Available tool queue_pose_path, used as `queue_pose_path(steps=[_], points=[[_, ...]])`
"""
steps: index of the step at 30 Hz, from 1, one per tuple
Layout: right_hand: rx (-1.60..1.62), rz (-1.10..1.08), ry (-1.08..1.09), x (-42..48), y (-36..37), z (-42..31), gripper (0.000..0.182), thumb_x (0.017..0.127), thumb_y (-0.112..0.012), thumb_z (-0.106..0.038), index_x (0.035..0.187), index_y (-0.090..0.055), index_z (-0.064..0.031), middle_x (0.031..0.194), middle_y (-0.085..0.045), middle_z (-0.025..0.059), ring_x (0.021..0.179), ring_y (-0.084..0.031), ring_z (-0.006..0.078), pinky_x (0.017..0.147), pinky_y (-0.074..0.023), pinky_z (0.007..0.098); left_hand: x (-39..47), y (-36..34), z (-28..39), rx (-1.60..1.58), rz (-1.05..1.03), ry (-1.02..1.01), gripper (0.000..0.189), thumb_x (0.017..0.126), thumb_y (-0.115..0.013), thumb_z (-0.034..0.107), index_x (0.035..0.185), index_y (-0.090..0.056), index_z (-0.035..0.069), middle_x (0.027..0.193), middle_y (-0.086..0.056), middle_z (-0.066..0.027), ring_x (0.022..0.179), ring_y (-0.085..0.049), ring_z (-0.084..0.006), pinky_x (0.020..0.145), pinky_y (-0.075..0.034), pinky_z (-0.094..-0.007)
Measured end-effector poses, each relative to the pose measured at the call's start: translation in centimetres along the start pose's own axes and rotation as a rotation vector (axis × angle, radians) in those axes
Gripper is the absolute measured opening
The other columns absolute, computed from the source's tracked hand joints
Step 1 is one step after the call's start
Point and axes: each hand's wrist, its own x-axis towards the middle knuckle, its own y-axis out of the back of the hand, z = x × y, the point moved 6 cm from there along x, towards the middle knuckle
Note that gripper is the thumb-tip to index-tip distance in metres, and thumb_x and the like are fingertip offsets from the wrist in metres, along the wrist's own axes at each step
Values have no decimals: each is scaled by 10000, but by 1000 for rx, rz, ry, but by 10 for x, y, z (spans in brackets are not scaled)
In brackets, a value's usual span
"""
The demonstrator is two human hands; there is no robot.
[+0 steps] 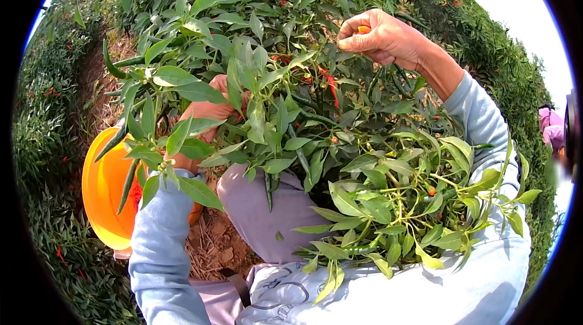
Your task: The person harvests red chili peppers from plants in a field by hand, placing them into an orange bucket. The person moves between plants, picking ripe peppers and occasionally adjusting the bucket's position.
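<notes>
My right hand [387,40] is raised over the chili plants at the upper right. Its fingers are curled closed, and a bit of an orange-red chili pepper [364,29] shows inside them. Lower and to the left, my left hand [208,111] reaches in among the leaves, which cover most of its fingers. Something red, apparently a chili, shows by its fingertips, but whether they grip it is hidden. Between the hands hang ripe red chilies [334,90] and a long green chili [319,119]. A leafy chili branch [259,115] crosses in front of the left hand.
An orange bucket [98,184] with red contents stands beside my left forearm. Leafy branches [401,215] lean against my body and right arm. My bent knee [273,215] is under the foliage. Straw-strewn soil [218,243] shows below. Another person in pink [552,127] is at the far right.
</notes>
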Motion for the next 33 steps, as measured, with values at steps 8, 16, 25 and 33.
queue_pose_path(steps=[8, 16, 25, 33], points=[[8, 79, -199, 4, -18, 44, 357, 860, -664, -312, 643, -480, -96, 537, -348, -59, 417, -271, 51, 376, -188, 241, 2, -26, 25, -25, -72, -126, 248, 896, -627, 175, 1100, -635, 34, 840, -616, 27, 656, -512, -33, 538, -376, -191], [140, 36, -218, 27, -29, 54, 305, 822, -670, -242, 613, -476, -134, 521, -296, -84, 401, -219, 37, 377, -121, 235, -19, -4, 29, -220, 222, -191, 312, 944, -569, 234, 1172, -573, 21, 782, -540, -6, 642, -527, -71, 518, -428, -199], [-506, 48, 72, 32, -9, 55, 151, 934, -470, -213, 912, -532, -77, 828, -485, 22, 707, -423, 149, 623, -343, 312, -57, -29, 22, 28, 84, -120, 194, 956, -459, 92, 1059, -612, 32, 724, -522, 20, 481, -391, -21, 410, -299, -167], [74, 192, -135, 9, 48, 114, 472, 965, -513, -388, 1321, -434, -89, 955, -589, -7, 747, -512, 75, 581, -408, 249, -28, -64, 61, 532, 299, -522, 183, 862, -597, 176, 904, -655, 7, 695, -590, -26, 638, -520, -113, 602, -419, -272]])
